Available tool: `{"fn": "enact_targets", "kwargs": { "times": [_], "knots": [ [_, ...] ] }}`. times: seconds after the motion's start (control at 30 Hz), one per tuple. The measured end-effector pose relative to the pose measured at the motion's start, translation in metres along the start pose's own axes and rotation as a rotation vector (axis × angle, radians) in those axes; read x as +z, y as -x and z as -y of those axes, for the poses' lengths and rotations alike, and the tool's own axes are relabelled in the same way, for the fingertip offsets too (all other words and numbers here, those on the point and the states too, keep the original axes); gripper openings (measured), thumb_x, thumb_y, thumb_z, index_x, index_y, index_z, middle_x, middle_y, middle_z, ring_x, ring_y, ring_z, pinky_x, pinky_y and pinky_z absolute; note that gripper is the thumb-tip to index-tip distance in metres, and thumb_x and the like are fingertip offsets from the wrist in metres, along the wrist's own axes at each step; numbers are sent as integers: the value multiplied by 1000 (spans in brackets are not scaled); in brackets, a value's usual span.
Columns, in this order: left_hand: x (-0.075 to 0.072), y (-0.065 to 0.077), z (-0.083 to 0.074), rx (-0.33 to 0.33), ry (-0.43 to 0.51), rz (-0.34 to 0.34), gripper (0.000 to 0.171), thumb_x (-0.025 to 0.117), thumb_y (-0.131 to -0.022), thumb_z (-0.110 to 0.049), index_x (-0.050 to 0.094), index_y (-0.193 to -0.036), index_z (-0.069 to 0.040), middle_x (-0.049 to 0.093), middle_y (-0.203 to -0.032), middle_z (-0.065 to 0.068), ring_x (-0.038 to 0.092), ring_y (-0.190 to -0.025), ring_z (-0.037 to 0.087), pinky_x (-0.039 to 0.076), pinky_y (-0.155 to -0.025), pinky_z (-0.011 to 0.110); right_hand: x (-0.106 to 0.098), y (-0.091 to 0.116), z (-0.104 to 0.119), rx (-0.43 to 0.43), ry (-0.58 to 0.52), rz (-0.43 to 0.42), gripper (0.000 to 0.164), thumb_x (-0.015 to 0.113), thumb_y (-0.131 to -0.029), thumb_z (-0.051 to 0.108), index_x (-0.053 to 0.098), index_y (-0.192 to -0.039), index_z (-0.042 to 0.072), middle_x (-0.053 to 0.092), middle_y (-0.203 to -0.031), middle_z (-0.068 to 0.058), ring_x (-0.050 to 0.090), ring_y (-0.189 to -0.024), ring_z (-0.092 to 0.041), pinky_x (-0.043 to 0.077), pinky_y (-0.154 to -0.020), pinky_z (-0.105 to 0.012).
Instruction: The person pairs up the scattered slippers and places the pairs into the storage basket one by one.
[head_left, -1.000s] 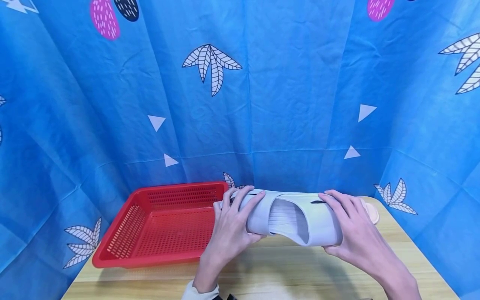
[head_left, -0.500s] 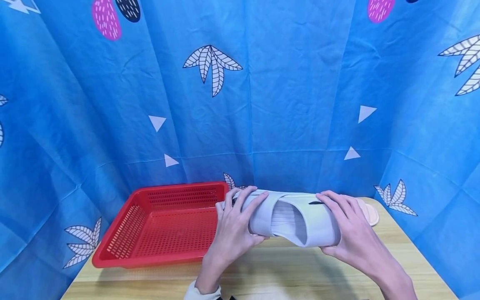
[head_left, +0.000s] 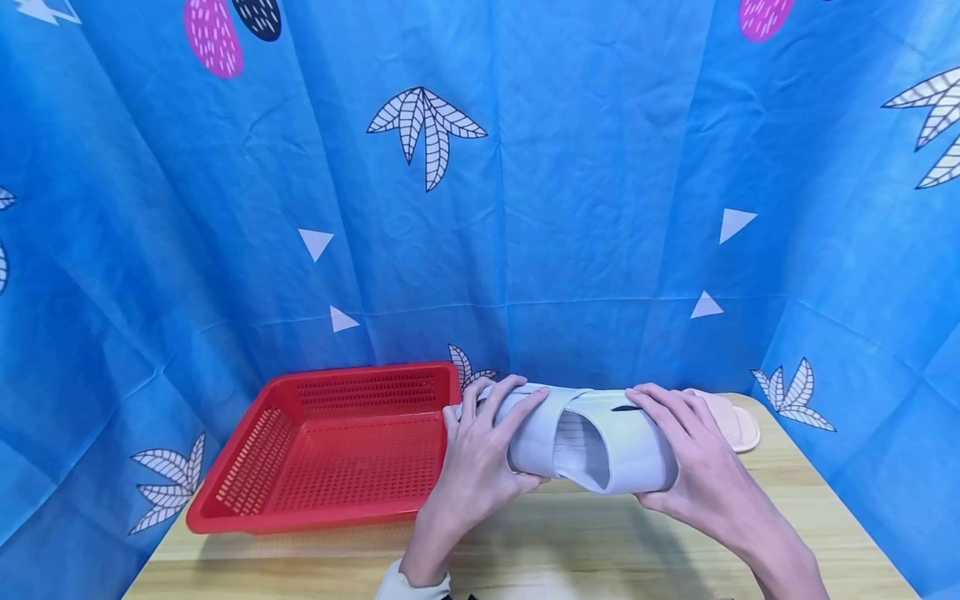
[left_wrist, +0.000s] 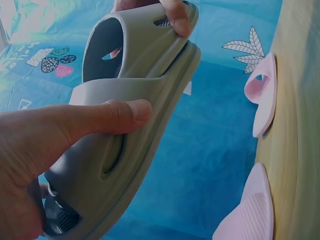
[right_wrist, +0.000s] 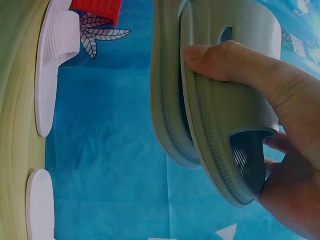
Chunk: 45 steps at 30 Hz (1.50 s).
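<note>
A pair of light grey slide slippers is held up above the table, one slipper in each hand. My left hand (head_left: 480, 454) grips the left slipper (head_left: 534, 433) over its strap, thumb along the side in the left wrist view. The right slipper (head_left: 641, 454) is gripped by my right hand (head_left: 701, 454), whose thumb presses its strap in the right wrist view. The two slippers overlap end to end with their soles side by side, and an oval gap shows between the straps. Palms are partly hidden.
A red perforated plastic basket (head_left: 360, 467) stands on the left of the wooden table (head_left: 585, 550). Behind the right hand lies a pink slipper (head_left: 723, 414); another pink slipper (left_wrist: 250, 215) shows in the left wrist view. A blue patterned curtain (head_left: 570, 208) surrounds the table.
My left hand has moved slightly right with its slipper, and the right hand slightly left. The slippers overlap more, and the gap between their straps has narrowed.
</note>
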<state>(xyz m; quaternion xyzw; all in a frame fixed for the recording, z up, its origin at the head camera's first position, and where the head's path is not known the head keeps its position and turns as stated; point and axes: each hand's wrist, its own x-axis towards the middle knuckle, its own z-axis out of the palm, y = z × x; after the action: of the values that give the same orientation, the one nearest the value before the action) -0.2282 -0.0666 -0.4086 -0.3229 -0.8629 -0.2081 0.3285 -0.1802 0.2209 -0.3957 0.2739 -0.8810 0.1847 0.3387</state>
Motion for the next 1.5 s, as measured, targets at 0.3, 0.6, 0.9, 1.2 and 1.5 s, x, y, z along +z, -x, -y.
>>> {"fn": "enact_targets", "kwargs": {
  "times": [0.3, 0.6, 0.9, 1.2, 1.5],
  "knots": [
    [-1, -1, 0, -4, 14, -10, 105, 100, -54, -52, 53, -146, -36, 50, -148, 0, 37, -138, 30, 39, -89, 52, 8, -2, -3, -23, -18, -10, 121, 103, -35, 20, 54, -145, 4, 56, -142, -9, 46, -125, -29, 28, -106, -35],
    [3, 1, -1, -6, 11, 18, 105, 99, -55, -51, 52, -148, -37, 48, -149, 0, 36, -140, 30, 40, -92, 54, 13, -1, -2, -26, -14, -2, 122, 103, -37, 22, 52, -147, 5, 54, -143, -7, 46, -124, -26, 36, -96, -39],
    [0, 2, 1, 7, -37, 48, 107, 97, -58, -55, 48, -151, -38, 45, -154, -1, 35, -141, 28, 39, -94, 54, 12, 0, -2, -19, -17, 4, 125, 103, -39, 23, 49, -150, 9, 51, -147, -8, 44, -123, -27, 38, -93, -41],
    [-2, 1, 5, 17, 7, 67, 108, 97, -59, -53, 46, -153, -37, 42, -157, 3, 34, -143, 30, 42, -98, 57, 11, 3, -8, -7, -34, 16, 124, 101, -40, 24, 49, -151, 8, 50, -148, -9, 43, -123, -27, 37, -91, -38],
    [-7, 15, 12, 10, -13, 56, 95, 87, -71, -59, 46, -154, -36, 38, -160, 7, 35, -144, 32, 44, -95, 49, 11, 3, -12, -29, -64, 7, 121, 100, -40, 23, 50, -150, 6, 51, -146, -10, 43, -120, -27, 34, -92, -32]
  ]
}}
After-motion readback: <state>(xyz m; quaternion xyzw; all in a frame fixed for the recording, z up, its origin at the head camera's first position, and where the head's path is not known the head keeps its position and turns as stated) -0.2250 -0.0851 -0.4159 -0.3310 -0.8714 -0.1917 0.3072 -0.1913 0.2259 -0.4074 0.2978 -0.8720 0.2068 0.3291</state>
